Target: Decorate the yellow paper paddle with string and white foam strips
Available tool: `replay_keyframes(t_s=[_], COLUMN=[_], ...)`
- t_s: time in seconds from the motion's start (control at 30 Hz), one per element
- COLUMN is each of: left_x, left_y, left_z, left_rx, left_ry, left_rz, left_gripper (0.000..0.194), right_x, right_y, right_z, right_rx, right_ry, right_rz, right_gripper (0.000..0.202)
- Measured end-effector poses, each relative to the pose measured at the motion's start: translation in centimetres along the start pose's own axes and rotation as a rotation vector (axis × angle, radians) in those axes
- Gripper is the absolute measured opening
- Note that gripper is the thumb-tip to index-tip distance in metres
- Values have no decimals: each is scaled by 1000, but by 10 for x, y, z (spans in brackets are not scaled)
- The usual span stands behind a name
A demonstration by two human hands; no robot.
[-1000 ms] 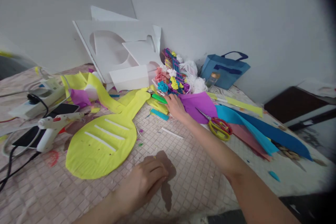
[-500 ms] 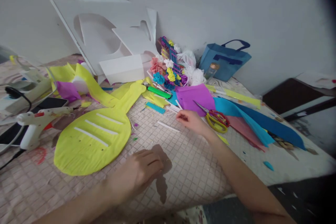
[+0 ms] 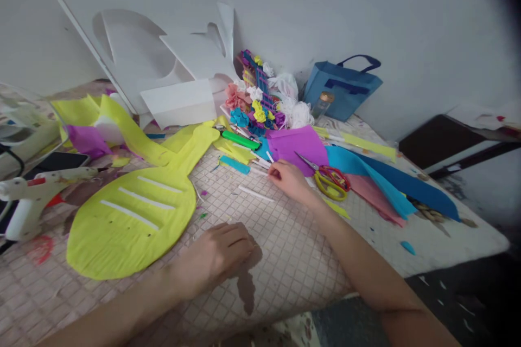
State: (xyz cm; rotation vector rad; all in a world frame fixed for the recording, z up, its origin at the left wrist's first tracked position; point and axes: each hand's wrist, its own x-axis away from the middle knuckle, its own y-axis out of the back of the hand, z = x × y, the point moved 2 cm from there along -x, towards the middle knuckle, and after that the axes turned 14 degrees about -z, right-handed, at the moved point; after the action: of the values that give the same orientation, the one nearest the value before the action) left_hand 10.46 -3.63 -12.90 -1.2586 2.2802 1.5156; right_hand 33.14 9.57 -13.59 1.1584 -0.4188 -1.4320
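My right hand [image 3: 288,179] reaches to the middle of the table with its thumb and fingers pinched together. The end of a thin white strip [image 3: 259,172] meets its fingertips. Another white strip [image 3: 255,193] lies just in front. My left hand [image 3: 223,252] rests palm down on the tablecloth, fingers curled together; its underside is hidden and no object shows in it. To its left lies a yellow guitar-shaped piece [image 3: 134,233], with three white strips [image 3: 146,198] across its body. Scissors [image 3: 330,181] with yellow and red handles lie right of my right hand.
A white glue gun [image 3: 36,195] lies at the left. Behind are a green cutter [image 3: 241,140], purple paper [image 3: 297,146], paper flowers [image 3: 256,111], a blue bag [image 3: 344,89] and white cut-out boards [image 3: 134,49]. Blue sheets [image 3: 411,181] lie at the right.
The view has turned slightly, so the table's things sit further left. My right fingers have come closer to the white strips and closed on one. My left hand stays on the tablecloth.
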Motion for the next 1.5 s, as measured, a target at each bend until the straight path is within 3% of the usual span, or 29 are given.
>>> replay_keyframes(t_s=[0.07,0.23,0.43,0.57,0.63,0.73,0.8,0.93,1.03,1.23,1.37,1.5], left_x=[2,6,4,5,5,6,7,8,8,7,7,8], left_y=[1,0,-2,-2,-3,-5,-6,-5,-3,-3,-4,-5], left_z=[2,6,5,5,6,7,8,7,7,8,8,8], left_rx=[21,51,74,76,74,82,88,90,83,66,79,84], left_ry=[17,40,41,50,48,62,84,79,52,5,15,42], left_rz=[-47,-75,-78,-89,-85,-70,-66,-94,-123,-130,-137,-128], left_gripper=[17,18,19,18,19,18,18,18,16,16,16,16], right_x=[0,2,12,15,12,3,-2,-7,-5,3,10,13], right_y=[6,24,9,10,16,21,17,4,6,21,7,-6], right_z=[-2,-13,1,12,9,-3,-9,-11,-7,-8,4,17], right_rx=[-117,-150,-200,-167,-130,-9,94,204,39,-103,-48,99], right_ry=[-4,-89,63,135,98,43,18,-22,40,46,12,-18], right_rz=[5,-191,67,162,121,-90,-153,-80,9,-100,-14,-21], right_gripper=[8,12,10,6,12,12,11,11,9,12,10,17])
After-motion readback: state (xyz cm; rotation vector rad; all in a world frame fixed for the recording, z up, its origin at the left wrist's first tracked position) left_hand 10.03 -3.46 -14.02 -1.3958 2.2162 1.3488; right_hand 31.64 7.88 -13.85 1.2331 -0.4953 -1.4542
